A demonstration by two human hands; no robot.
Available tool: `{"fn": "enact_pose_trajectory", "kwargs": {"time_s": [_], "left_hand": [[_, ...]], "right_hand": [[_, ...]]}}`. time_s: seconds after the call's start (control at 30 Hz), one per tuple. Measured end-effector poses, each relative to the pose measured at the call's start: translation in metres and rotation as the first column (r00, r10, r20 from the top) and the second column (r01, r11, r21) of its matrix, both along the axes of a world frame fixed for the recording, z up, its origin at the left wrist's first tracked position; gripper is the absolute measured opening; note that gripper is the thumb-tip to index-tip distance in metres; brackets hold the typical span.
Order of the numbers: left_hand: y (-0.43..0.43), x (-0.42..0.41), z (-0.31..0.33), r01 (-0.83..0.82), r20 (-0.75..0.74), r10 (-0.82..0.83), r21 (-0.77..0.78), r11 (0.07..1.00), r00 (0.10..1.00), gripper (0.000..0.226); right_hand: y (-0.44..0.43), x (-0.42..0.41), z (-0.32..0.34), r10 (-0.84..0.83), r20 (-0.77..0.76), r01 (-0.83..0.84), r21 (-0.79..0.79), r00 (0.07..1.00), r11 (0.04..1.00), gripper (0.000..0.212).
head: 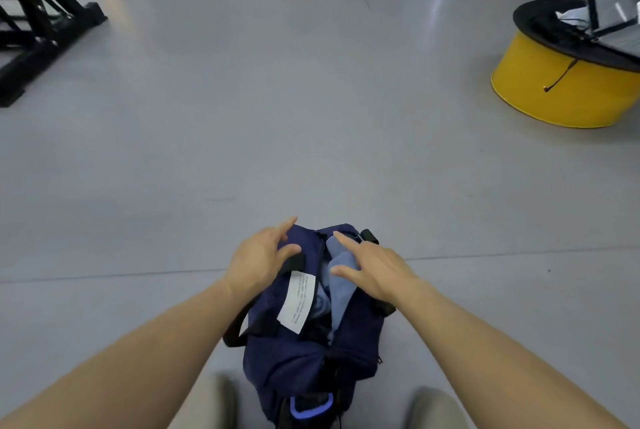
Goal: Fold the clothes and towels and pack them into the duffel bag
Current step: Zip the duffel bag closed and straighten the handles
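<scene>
1. Duffel bag (294, 359), navy blue, lies on the grey floor (277, 117) directly below the camera, its long axis running away from the person and its top opening gaping.
2. Light blue cloth (341, 285) sits inside the bag's opening, bunched toward the far end and the right side of the slit.
3. A white label (297, 302) with small print lies on the bag's left flap, just beside the opening.
4. The left hand (258, 260) is over the bag's far-left part. Its grip is loose, with the fingers spread and nothing held. The thumb seems to brush a black strap there, though contact is hard to judge from this angle.
5. The right hand (372, 269) is over the bag's right side, palm down. Its grip is also slack and holds nothing, with the forefinger stretched toward the far end and the thumb lying on the blue cloth.
6. A black carry strap (239, 328) loops out from the bag's left side onto the floor.
7. Well beyond the bag to the right stands a yellow drum (554, 89) with a black top carrying a laptop (611, 8).
8. Well beyond the bag to the left stands a black metal frame (38, 23).
</scene>
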State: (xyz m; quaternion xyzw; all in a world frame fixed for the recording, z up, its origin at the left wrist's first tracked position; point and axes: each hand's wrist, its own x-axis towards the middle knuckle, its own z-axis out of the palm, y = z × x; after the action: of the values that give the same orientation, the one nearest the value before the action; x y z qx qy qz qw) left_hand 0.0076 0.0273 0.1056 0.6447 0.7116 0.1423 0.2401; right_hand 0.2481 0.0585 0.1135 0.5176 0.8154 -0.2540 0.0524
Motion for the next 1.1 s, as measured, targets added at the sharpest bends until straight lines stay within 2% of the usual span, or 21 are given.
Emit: {"fn": "enact_pose_trajectory", "kwargs": {"time_s": [0.17,0.3,0.5,0.63,0.8,0.9,1.1], "left_hand": [[0.069,0.004,-0.033,0.042,-0.025,-0.042,0.015,0.999,0.999,0.056],[0.109,0.019,-0.076,0.105,-0.083,-0.105,-0.008,0.994,0.991,0.053],[0.143,0.022,-0.142,0.19,-0.108,-0.198,-0.079,0.979,0.974,0.046],[0.141,0.02,-0.171,0.244,-0.133,-0.256,-0.101,0.965,0.958,0.041],[0.135,0.015,-0.181,0.27,-0.226,-0.296,-0.139,0.953,0.928,0.039],[0.137,0.016,-0.18,0.271,-0.307,-0.299,-0.134,0.953,0.904,0.029],[0.132,0.013,-0.169,0.17,-0.237,-0.177,-0.051,0.984,0.955,0.023]], "right_hand": [[0.054,0.009,-0.029,0.066,0.087,-0.075,0.109,0.994,0.991,0.054],[0.088,0.0,-0.059,0.107,0.07,-0.118,0.175,0.992,0.977,0.048],[0.121,-0.019,-0.111,0.103,-0.007,-0.102,0.108,0.995,0.989,0.048],[0.116,-0.033,-0.138,0.097,0.014,-0.098,0.038,0.995,0.994,0.046],[0.12,-0.04,-0.15,0.059,0.083,-0.055,-0.052,0.995,0.997,0.043],[0.119,-0.046,-0.148,0.076,0.119,-0.069,-0.063,0.99,0.996,0.043],[0.122,-0.05,-0.136,0.067,0.109,-0.065,-0.02,0.992,0.998,0.038]]}}
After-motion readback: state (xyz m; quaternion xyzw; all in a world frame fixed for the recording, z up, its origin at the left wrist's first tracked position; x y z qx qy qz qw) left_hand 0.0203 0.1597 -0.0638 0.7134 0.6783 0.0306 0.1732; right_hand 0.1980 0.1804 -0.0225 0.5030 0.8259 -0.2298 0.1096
